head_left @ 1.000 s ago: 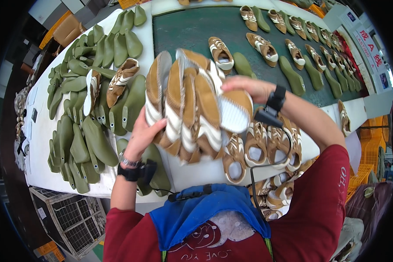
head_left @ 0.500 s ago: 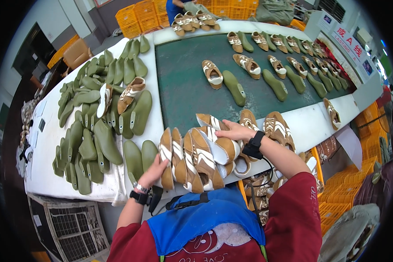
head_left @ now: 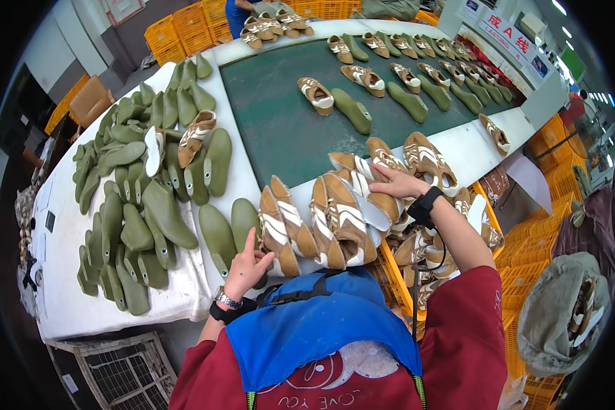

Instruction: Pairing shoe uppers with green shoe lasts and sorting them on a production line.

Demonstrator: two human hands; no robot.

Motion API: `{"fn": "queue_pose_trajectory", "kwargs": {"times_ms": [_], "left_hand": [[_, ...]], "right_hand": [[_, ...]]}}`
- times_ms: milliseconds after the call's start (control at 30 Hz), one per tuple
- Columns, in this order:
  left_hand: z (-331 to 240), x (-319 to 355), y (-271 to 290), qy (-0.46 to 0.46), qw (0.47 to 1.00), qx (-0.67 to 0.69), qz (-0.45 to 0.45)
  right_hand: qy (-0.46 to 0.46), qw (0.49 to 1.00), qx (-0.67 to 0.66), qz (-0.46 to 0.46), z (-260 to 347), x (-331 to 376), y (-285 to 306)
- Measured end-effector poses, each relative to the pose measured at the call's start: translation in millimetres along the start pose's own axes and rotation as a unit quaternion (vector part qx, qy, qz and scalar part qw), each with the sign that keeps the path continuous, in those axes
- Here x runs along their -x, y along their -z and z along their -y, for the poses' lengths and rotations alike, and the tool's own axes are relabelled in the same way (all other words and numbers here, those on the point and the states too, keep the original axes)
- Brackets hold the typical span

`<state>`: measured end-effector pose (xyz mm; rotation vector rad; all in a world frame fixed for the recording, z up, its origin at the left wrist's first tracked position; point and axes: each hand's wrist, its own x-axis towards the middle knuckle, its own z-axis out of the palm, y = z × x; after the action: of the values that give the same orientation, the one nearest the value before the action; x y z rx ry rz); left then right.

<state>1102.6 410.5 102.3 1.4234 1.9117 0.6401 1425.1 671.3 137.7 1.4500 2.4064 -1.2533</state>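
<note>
Brown-and-white shoe uppers stand in a row along the near edge of the table. My left hand (head_left: 247, 266) is beside the leftmost pair of uppers (head_left: 284, 222), its index finger stretched out and its fingers apart; it seems to touch their lower edge. A gap separates that pair from the middle uppers (head_left: 338, 222). My right hand (head_left: 401, 184) lies over the tilted upper (head_left: 381, 207) at the right of this group, fingers spread. Two green shoe lasts (head_left: 219, 236) lie just left of my left hand.
Many green lasts (head_left: 167, 212) cover the left of the white table (head_left: 184, 283). Lasts and shoes stand in rows on the green surface (head_left: 266, 102). A yellow crate (head_left: 393, 277) of shoes is at my right. A person in blue (head_left: 237, 15) stands at the far side.
The bunched uppers have parted into a left pair and a middle group with a gap between. My left index finger has straightened. The whole view has shifted slightly.
</note>
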Motion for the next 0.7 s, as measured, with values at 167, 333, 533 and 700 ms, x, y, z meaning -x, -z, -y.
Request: {"fn": "queue_pose_trajectory", "kwargs": {"times_ms": [167, 333, 533, 700], "left_hand": [[27.1, 27.2, 32.0, -0.014, 0.993, 0.084, -0.079], [90.1, 66.0, 56.5, 0.073, 0.985, 0.020, -0.152], [134.8, 95.2, 50.7, 0.108, 0.981, 0.005, -0.164], [129.0, 91.4, 44.3, 0.043, 0.991, 0.006, -0.127]], "right_hand": [[-0.006, 0.984, 0.113, -0.137, 20.6, 16.1, 7.6], [0.157, 0.975, 0.125, -0.094, 144.3, 5.8, -31.7], [0.208, 0.919, 0.175, 0.285, 223.4, -27.7, -206.0], [0.263, 0.926, 0.186, 0.197, 229.0, -40.7, -271.8]]}}
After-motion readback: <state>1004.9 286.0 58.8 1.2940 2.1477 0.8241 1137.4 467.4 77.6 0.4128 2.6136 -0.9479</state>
